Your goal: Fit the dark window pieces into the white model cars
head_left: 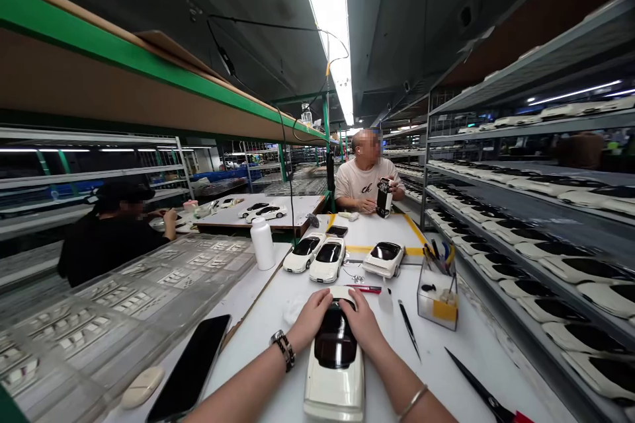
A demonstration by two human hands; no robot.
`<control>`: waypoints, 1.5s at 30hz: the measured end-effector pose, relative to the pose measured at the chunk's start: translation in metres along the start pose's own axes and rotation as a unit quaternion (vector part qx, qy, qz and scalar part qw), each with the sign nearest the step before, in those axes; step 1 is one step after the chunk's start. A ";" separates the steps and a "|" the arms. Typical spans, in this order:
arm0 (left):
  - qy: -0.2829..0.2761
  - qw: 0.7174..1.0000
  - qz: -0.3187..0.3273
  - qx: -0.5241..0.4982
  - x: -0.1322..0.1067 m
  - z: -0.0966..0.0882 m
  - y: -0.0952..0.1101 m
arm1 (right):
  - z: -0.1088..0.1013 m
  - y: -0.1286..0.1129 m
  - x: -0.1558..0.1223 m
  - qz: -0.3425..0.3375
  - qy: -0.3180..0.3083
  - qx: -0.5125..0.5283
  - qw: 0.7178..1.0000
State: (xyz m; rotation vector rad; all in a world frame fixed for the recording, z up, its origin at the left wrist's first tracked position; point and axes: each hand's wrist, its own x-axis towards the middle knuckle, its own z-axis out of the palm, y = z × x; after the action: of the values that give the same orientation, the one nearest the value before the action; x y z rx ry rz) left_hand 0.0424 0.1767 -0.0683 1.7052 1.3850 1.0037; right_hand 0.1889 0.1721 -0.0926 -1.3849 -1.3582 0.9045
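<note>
A white model car (333, 388) with a dark glossy roof and windows lies on the white tabletop, one end toward me. My left hand (310, 318) grips its far left side, and my right hand (365, 325) grips the far right side. Both thumbs lie over the far end of the car, and the fingertips curl out of sight around it. Just beyond my hands is a red-handled tool (366, 289). To the right lie black tweezers (409, 328), and crumpled white material (294, 308) is by my left hand.
Three more white model cars, one a convertible-looking car (385, 259), stand farther back. Around the table are a white bottle (262, 243), a phone (191, 367), scissors (483, 391) and a clear tool box (437, 297). Racks of car bodies (548, 301) flank the right; two people sit nearby.
</note>
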 end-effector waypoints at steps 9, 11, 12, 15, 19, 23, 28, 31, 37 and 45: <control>-0.106 0.984 0.074 0.123 0.012 -0.052 -0.012 | -0.026 -0.004 -0.003 -0.064 -0.033 -0.079 0.994; -0.094 0.981 0.053 0.163 0.014 -0.065 -0.018 | -0.033 -0.008 -0.006 -0.071 -0.051 -0.101 0.991; -0.077 0.979 0.041 0.183 0.015 -0.069 -0.019 | -0.036 -0.010 -0.008 -0.071 -0.062 -0.112 0.989; -0.015 0.975 0.024 0.220 0.017 -0.073 -0.017 | -0.045 -0.017 -0.011 -0.065 -0.097 -0.147 0.982; -0.057 0.975 0.096 0.191 0.005 -0.067 0.001 | -0.058 -0.023 -0.012 -0.068 -0.148 -0.188 0.968; -0.126 0.965 0.165 0.159 -0.006 -0.056 0.012 | -0.063 -0.024 -0.011 -0.088 -0.163 -0.217 0.958; -0.117 0.967 0.161 0.158 -0.005 -0.051 0.005 | -0.061 -0.022 -0.010 -0.097 -0.153 -0.247 0.952; -0.122 0.968 0.149 0.161 -0.004 -0.051 0.003 | -0.060 -0.024 -0.010 -0.108 -0.154 -0.255 0.949; -0.129 0.967 0.145 0.166 -0.006 -0.053 0.006 | -0.059 -0.028 -0.012 -0.113 -0.158 -0.250 0.948; -0.148 0.969 0.142 0.137 -0.005 -0.055 0.004 | -0.063 -0.021 -0.009 -0.092 -0.161 -0.223 0.957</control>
State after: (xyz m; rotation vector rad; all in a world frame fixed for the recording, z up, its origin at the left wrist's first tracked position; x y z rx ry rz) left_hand -0.0056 0.1738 -0.0409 2.2056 1.1452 0.6855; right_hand 0.2424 0.1531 -0.0567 -1.4489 -1.9994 0.7459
